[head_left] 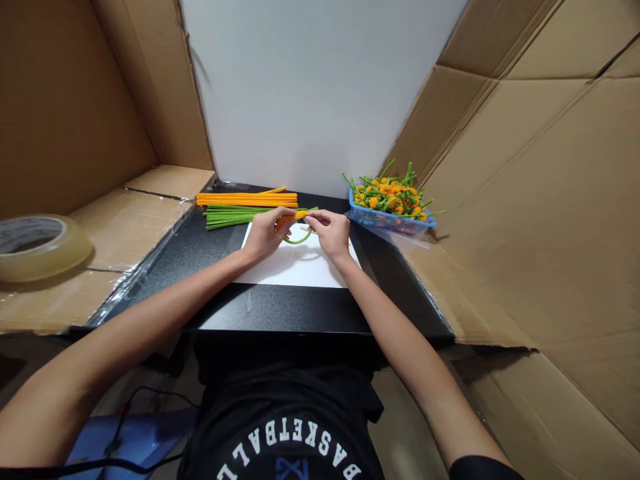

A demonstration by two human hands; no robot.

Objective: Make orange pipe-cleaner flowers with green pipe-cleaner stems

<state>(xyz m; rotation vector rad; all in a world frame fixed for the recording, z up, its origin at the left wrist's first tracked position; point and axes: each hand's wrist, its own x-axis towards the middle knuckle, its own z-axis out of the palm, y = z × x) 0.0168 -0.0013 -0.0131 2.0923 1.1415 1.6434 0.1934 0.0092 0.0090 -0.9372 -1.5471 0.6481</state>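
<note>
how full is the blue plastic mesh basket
Heaped full: fuzzy orange-and-green pieces rise above the rim of the blue basket, stems poking outward.

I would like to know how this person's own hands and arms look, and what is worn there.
The left hand and right hand wear no gloves, and no watch shows. Both forearms are bare. A black sleeve shows on the right arm, matching the black shirt with its white lettering.
</note>
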